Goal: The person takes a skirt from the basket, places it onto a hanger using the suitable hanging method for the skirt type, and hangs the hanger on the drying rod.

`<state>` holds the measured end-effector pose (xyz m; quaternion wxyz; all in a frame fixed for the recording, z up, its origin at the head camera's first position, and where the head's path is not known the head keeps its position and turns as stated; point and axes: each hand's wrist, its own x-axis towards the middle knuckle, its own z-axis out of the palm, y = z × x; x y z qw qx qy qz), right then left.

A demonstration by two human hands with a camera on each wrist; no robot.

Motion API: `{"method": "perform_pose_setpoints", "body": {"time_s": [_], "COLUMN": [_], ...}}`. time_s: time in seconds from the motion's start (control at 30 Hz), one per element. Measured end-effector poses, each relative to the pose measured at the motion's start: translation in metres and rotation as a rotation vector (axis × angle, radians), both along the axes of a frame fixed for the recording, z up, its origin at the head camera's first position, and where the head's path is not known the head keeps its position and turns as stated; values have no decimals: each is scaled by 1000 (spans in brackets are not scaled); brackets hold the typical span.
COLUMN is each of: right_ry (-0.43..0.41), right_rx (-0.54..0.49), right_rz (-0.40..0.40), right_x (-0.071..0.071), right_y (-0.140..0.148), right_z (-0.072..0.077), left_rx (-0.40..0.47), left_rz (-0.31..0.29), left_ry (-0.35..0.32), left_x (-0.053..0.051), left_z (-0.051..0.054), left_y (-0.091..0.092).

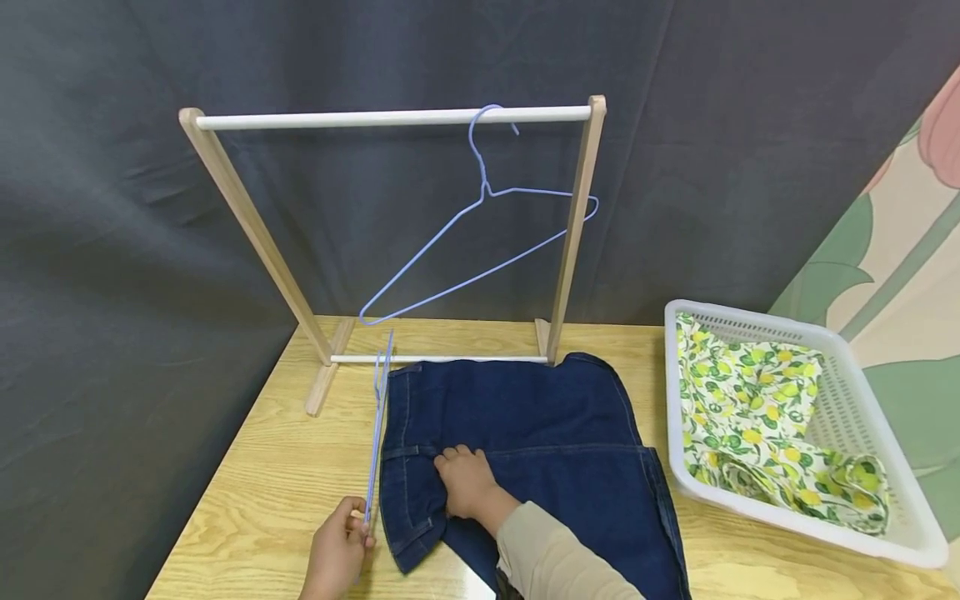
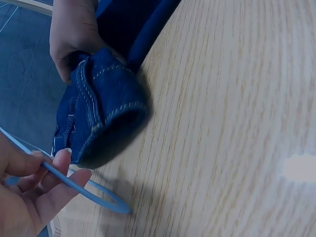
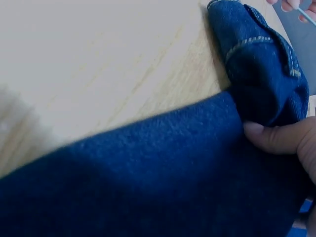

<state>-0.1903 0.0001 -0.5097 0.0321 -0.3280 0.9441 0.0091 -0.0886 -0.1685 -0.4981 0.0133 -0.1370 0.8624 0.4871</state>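
A person's two hands are at work over the wood-grain table (image 1: pixel 247 508). The left hand (image 1: pixel 337 546) pinches a light-blue hanger (image 1: pixel 375 450) between thumb and fingers near one end, holding it nearly edge-on from where I'm looking, just beside the waist end of a dark-blue denim skirt (image 1: pixel 540 408). The skirt lies across the table in front of the rack, its waistband toward the person's left and its hem toward the basket side. The right hand (image 1: pixel 468 483), below a beige sleeve (image 1: pixel 558 558), grips the denim a little in from the waistband, fingers curled over the cloth and thumb pressed against it, so the near part bunches and the waist gapes open. Behind stands a wooden garment rack (image 1: pixel 255 225), a second blue hanger (image 1: pixel 486 187) hooked over its white rail (image 1: pixel 337 120) toward the right-hand post. At the right sits a white plastic basket (image 1: pixel 673 400) with lemon-print fabric (image 1: pixel 750 400) inside. A dark grey curtain (image 1: pixel 420 50) covers the back.
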Motion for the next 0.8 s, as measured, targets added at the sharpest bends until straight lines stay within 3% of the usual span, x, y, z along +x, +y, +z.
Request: {"method": "perform_pose_setpoints", "body": {"time_s": [0.43, 0.8], "right_ry": [44, 82], "right_rx": [-33, 96], "right_rz": [-27, 6], "right_x": [-6, -7], "right_y": [-5, -7], "right_z": [0, 4], "left_rx": [40, 70], "left_rz": [3, 1], "left_ry": [-22, -12], "left_x": [-1, 0], "left_z": [-1, -2], "left_y": [2, 1]}}
